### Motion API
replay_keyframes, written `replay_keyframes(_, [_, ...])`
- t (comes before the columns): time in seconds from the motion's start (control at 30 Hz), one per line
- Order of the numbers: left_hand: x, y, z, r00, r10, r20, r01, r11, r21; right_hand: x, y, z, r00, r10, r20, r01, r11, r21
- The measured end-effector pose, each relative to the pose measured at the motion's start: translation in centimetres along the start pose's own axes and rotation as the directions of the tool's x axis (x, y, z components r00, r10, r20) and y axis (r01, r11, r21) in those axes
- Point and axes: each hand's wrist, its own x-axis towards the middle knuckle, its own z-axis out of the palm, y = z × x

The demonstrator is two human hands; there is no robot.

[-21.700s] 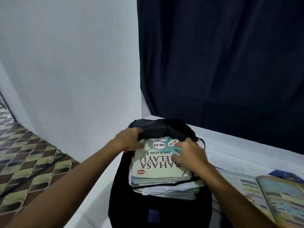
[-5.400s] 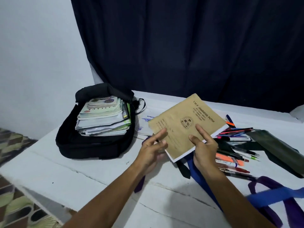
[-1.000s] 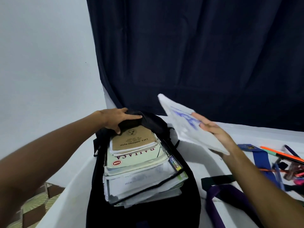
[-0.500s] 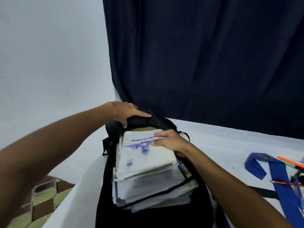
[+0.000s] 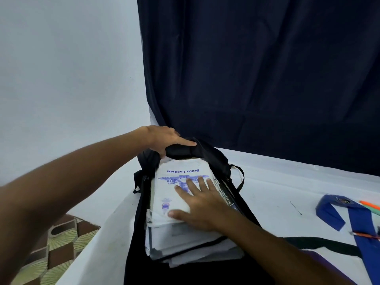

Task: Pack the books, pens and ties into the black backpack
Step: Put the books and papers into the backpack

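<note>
The right hand [image 5: 202, 204] lies flat on the white exercise book [image 5: 176, 194], its fingers straight and a little spread, the thumb out to the left, pressing the cover down. This book is the top one of a stack of books [image 5: 185, 243] that lies inside the open black backpack [image 5: 137, 233]. The book's long axis runs from near to far, and its blue printed title is at the far end, upside down from this view. The cover is smooth thin paper; the books under it show soft, uneven white page edges and one dark spine on the right side. The left hand [image 5: 164, 140] grips the far upper rim of the backpack, with the fingers curled over the black fabric and the thumb under it, just beyond the far end of the book. The backpack is of soft matt cloth and lies on the white table [image 5: 277, 194], its opening toward the far side, close to the table's left edge. On the right, well apart, a blue tie [image 5: 357, 223] lies flat, a wide band, with an orange pen [image 5: 370, 204] at its far side. Behind the table hangs a dark curtain [image 5: 257, 68], and a patterned tile floor [image 5: 53, 243] shows at the near left.
</note>
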Motion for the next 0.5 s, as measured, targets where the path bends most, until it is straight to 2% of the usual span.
replay_keyframes(0.1, [0.0,0.1,-0.2,1.0,0.019,-0.017,-0.019,0.999,0.035,3.2,1.5,-1.2,1.0,-0.009,0.017,0.008,1.0,0.016])
replay_keyframes(0.17, [-0.3,0.2,-0.4,0.999,0.039,-0.029,-0.037,0.996,0.079,5.0,2.5,-1.8,0.999,-0.032,-0.004,0.032,0.999,-0.035])
replay_keyframes(0.3, [-0.6,0.2,-0.3,0.997,0.053,-0.049,-0.048,0.994,0.098,5.4,1.5,-2.2,0.962,-0.164,-0.22,0.114,0.969,-0.221])
replay_keyframes(0.37, [-0.6,0.2,-0.2,0.996,0.058,-0.071,-0.05,0.993,0.104,4.4,0.5,-1.0,0.957,-0.222,-0.187,0.184,0.963,-0.198])
replay_keyframes(0.43, [-0.5,0.3,0.0,0.994,0.067,-0.089,-0.055,0.99,0.128,3.5,0.0,0.0,0.978,-0.191,-0.083,0.181,0.977,-0.117])
replay_keyframes(0.5, [-0.5,0.4,0.0,0.991,0.078,-0.112,-0.059,0.985,0.163,3.7,0.6,-0.1,0.984,-0.162,-0.074,0.16,0.987,-0.03])
